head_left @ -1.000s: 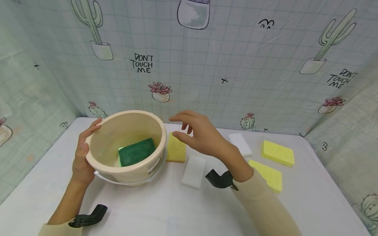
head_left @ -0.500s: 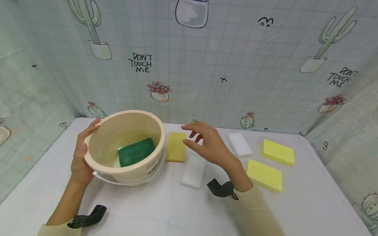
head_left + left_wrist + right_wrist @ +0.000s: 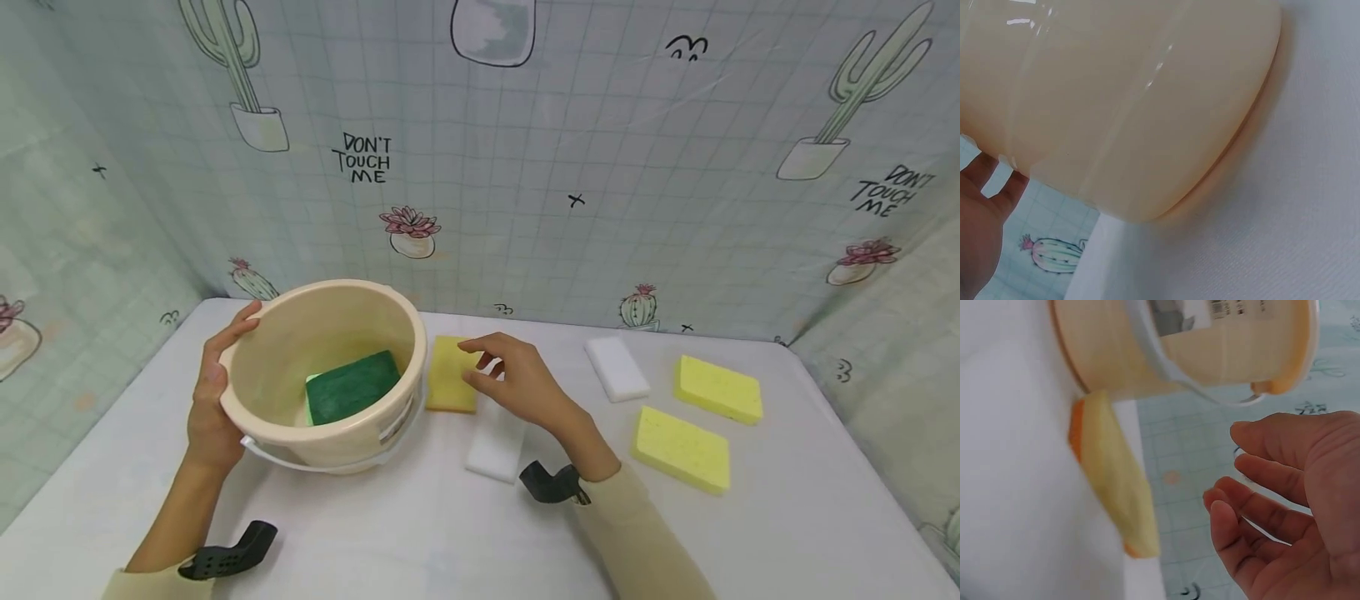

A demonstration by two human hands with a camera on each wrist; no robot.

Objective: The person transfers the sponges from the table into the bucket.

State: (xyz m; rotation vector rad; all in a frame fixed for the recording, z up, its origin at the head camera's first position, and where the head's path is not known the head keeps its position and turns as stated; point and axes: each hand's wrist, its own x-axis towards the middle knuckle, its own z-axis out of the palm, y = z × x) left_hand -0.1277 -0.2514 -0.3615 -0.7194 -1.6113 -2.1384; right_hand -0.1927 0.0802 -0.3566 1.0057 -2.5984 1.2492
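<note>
The right hand [image 3: 521,379], fingers parted and empty, has shifted away from the bucket [image 3: 322,321] to near the yellow sponge [image 3: 447,381], seemingly free for work; the left hand [image 3: 213,408] still grips the bucket, green sponge [image 3: 354,388] inside.

The bucket [image 3: 330,446] stands toward the left of the table [image 3: 390,525], the left hand [image 3: 213,408] at its left side, one sponge [image 3: 354,388] inside. Just right of it lies a second sponge [image 3: 450,377], with a block [image 3: 495,442] before that; the right hand [image 3: 517,375] is above the table near these two. Farther right is another block [image 3: 617,368], then a rear sponge [image 3: 717,389] with a front sponge [image 3: 681,450] before it. Behind hangs a curtain [image 3: 487,167].
</note>
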